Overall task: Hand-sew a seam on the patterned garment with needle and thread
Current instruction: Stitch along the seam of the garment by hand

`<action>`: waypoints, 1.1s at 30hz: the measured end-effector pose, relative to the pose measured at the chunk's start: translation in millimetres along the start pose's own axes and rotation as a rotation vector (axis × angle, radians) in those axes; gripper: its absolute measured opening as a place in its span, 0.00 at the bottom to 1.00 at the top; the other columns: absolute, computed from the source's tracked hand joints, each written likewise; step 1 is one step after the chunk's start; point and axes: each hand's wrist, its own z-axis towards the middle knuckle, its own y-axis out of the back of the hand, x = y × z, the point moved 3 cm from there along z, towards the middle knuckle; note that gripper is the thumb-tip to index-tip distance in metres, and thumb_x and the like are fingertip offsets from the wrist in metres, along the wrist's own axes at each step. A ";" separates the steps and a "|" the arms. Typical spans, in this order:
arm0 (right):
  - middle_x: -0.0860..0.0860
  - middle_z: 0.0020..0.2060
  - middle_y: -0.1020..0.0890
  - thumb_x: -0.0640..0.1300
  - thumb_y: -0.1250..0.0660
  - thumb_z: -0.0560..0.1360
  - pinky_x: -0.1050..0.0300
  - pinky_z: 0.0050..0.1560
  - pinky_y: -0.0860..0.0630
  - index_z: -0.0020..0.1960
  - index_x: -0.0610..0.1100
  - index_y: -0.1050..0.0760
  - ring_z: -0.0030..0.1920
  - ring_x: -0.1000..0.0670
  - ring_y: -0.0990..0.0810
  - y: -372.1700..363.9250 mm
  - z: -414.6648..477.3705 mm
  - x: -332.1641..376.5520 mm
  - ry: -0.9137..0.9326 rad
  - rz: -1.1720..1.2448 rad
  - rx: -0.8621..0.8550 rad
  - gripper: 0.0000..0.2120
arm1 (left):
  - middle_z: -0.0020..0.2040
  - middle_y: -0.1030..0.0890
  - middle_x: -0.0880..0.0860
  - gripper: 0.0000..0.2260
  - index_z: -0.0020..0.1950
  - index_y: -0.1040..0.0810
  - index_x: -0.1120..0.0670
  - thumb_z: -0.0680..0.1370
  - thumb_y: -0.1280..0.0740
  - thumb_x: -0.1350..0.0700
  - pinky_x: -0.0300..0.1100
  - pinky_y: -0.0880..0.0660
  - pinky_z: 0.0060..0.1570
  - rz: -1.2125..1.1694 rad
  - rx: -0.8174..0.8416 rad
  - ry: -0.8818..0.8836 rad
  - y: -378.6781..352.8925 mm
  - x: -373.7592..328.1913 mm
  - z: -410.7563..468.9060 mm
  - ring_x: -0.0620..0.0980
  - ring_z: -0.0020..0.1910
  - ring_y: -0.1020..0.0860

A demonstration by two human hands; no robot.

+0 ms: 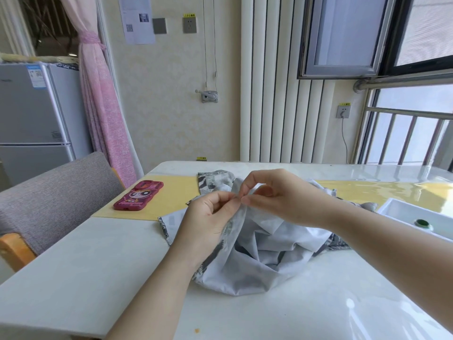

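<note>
Soft matt cloth garment (257, 266), glossy smooth tabletop (318, 305), coarse woven grey chair (56, 192) upholstery.

On the near left, the white table (85, 278) lay bare up to the crumpled garment (257, 261), so a hand could pass there freely. Farther left, a phone in a red case (138, 196) lay on the yellow mat (176, 195), with a bare strip of mat between it and the cloth. On the right, a white tray (407, 211) stood just beside the garment and narrowed the passage, while the left hand (208, 217) and the right hand (277, 195) occupied the space above the heap.
</note>
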 end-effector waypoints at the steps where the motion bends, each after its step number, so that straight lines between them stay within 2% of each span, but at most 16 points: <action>1: 0.59 0.22 0.28 0.43 0.32 0.76 0.67 0.28 0.38 0.45 0.45 0.22 0.24 0.56 0.37 0.9 0.5 -1.8 -0.017 -0.005 -0.044 0.02 | 0.45 0.15 0.52 0.06 0.43 0.15 0.46 0.69 0.31 0.52 0.53 0.28 0.62 -0.007 -0.001 0.008 -0.3 0.7 0.3 0.49 0.49 0.19; 3: 0.56 0.27 0.22 0.43 0.30 0.74 0.64 0.29 0.33 0.42 0.46 0.21 0.26 0.54 0.31 0.8 1.6 -3.4 -0.033 0.026 -0.109 0.03 | 0.45 0.15 0.52 0.05 0.42 0.15 0.46 0.70 0.31 0.51 0.53 0.28 0.62 0.007 -0.004 0.021 -0.7 2.1 1.0 0.49 0.49 0.20; 4: 0.52 0.33 0.19 0.43 0.30 0.74 0.63 0.33 0.30 0.40 0.48 0.21 0.30 0.53 0.26 0.6 1.9 -2.7 -0.021 0.018 -0.140 0.04 | 0.44 0.15 0.51 0.05 0.42 0.15 0.46 0.70 0.31 0.52 0.52 0.28 0.61 0.019 -0.013 0.032 -0.5 2.6 1.5 0.49 0.48 0.20; 7: 0.51 0.47 0.19 0.43 0.31 0.74 0.69 0.40 0.29 0.37 0.52 0.24 0.38 0.63 0.23 8.0 1.2 1.0 -0.001 -0.007 -0.284 0.08 | 0.42 0.15 0.50 0.07 0.39 0.15 0.47 0.75 0.31 0.57 0.50 0.26 0.59 0.079 -0.068 0.087 3.8 5.5 5.6 0.47 0.45 0.19; 8: 0.51 0.47 0.18 0.43 0.32 0.75 0.68 0.42 0.26 0.38 0.51 0.25 0.39 0.64 0.22 13.1 0.4 3.7 -0.022 0.055 -0.356 0.08 | 0.42 0.15 0.50 0.08 0.40 0.15 0.49 0.76 0.31 0.58 0.49 0.25 0.58 0.107 -0.097 0.108 6.4 7.1 8.1 0.47 0.45 0.19; 10: 0.48 0.43 0.16 0.43 0.36 0.77 0.54 0.52 0.21 0.40 0.47 0.27 0.45 0.54 0.17 23.8 0.7 6.8 -0.079 0.371 -0.455 0.08 | 0.41 0.15 0.50 0.06 0.41 0.17 0.51 0.77 0.32 0.58 0.47 0.25 0.53 0.159 -0.152 0.137 11.1 8.9 13.8 0.47 0.42 0.20; 11: 0.47 0.39 0.16 0.42 0.39 0.79 0.50 0.54 0.21 0.41 0.45 0.28 0.44 0.50 0.17 26.9 1.4 8.1 -0.112 0.627 -0.438 0.08 | 0.40 0.15 0.51 0.06 0.42 0.17 0.52 0.77 0.32 0.57 0.45 0.25 0.50 0.189 -0.176 0.144 13.2 9.5 17.1 0.47 0.41 0.21; 13: 0.47 0.28 0.23 0.39 0.43 0.80 0.49 0.48 0.18 0.43 0.42 0.31 0.33 0.49 0.19 26.3 0.9 13.7 -0.186 1.111 -0.293 0.07 | 0.39 0.17 0.52 0.05 0.42 0.18 0.52 0.77 0.32 0.57 0.41 0.28 0.44 0.262 -0.209 0.143 16.5 10.2 23.7 0.48 0.39 0.23; 14: 0.48 0.25 0.28 0.37 0.43 0.78 0.52 0.42 0.17 0.43 0.42 0.32 0.26 0.52 0.24 23.5 -0.8 16.0 -0.241 1.252 -0.204 0.06 | 0.38 0.17 0.51 0.05 0.42 0.18 0.51 0.77 0.32 0.56 0.40 0.28 0.42 0.298 -0.220 0.142 18.4 11.0 27.3 0.48 0.38 0.23; 16: 0.52 0.24 0.38 0.38 0.41 0.72 0.58 0.33 0.19 0.41 0.42 0.33 0.21 0.56 0.36 13.8 -5.0 16.7 -0.374 1.328 0.009 0.02 | 0.38 0.18 0.51 0.05 0.42 0.19 0.51 0.77 0.32 0.56 0.39 0.28 0.41 0.344 -0.246 0.147 21.8 11.7 33.6 0.47 0.38 0.23; 18: 0.54 0.24 0.41 0.39 0.41 0.72 0.62 0.29 0.22 0.41 0.44 0.32 0.20 0.58 0.41 3.9 -12.3 11.1 -0.490 1.229 0.184 0.02 | 0.37 0.19 0.49 0.06 0.40 0.20 0.51 0.77 0.32 0.56 0.37 0.29 0.40 0.371 -0.279 0.149 25.9 12.0 38.9 0.46 0.37 0.24; 21: 0.54 0.25 0.43 0.38 0.42 0.77 0.63 0.26 0.26 0.44 0.45 0.33 0.21 0.57 0.45 0.1 -23.9 -8.6 -0.614 0.980 0.252 0.05 | 0.37 0.21 0.47 0.06 0.41 0.21 0.51 0.77 0.32 0.56 0.34 0.31 0.39 0.423 -0.306 0.133 31.8 9.5 43.5 0.44 0.38 0.25; 25: 0.53 0.25 0.42 0.41 0.41 0.80 0.62 0.28 0.29 0.53 0.43 0.29 0.24 0.54 0.44 4.7 -38.3 -33.9 -0.691 0.429 0.331 0.04 | 0.38 0.21 0.47 0.03 0.45 0.20 0.54 0.78 0.32 0.56 0.34 0.31 0.40 0.462 -0.318 0.117 41.0 7.3 46.6 0.44 0.38 0.26; 28: 0.53 0.21 0.38 0.41 0.40 0.79 0.64 0.33 0.25 0.49 0.42 0.25 0.22 0.54 0.40 9.5 -45.6 -39.6 -0.671 0.042 0.467 0.06 | 0.38 0.21 0.46 0.03 0.46 0.20 0.54 0.78 0.32 0.56 0.34 0.31 0.40 0.477 -0.340 0.122 46.0 8.1 47.8 0.44 0.39 0.26; 31: 0.51 0.22 0.39 0.40 0.38 0.79 0.62 0.39 0.23 0.43 0.45 0.22 0.25 0.53 0.40 16.9 -48.5 -28.3 -0.613 0.055 0.556 0.08 | 0.39 0.20 0.48 0.04 0.47 0.20 0.55 0.78 0.33 0.56 0.35 0.31 0.39 0.496 -0.359 0.138 48.0 9.2 47.7 0.46 0.42 0.25; 33: 0.47 0.25 0.36 0.41 0.37 0.79 0.65 0.38 0.24 0.43 0.46 0.20 0.27 0.52 0.37 22.8 -45.7 -10.1 -0.482 0.092 0.508 0.09 | 0.44 0.19 0.50 0.04 0.48 0.20 0.55 0.78 0.33 0.56 0.37 0.33 0.41 0.513 -0.365 0.152 48.2 10.5 46.8 0.47 0.45 0.24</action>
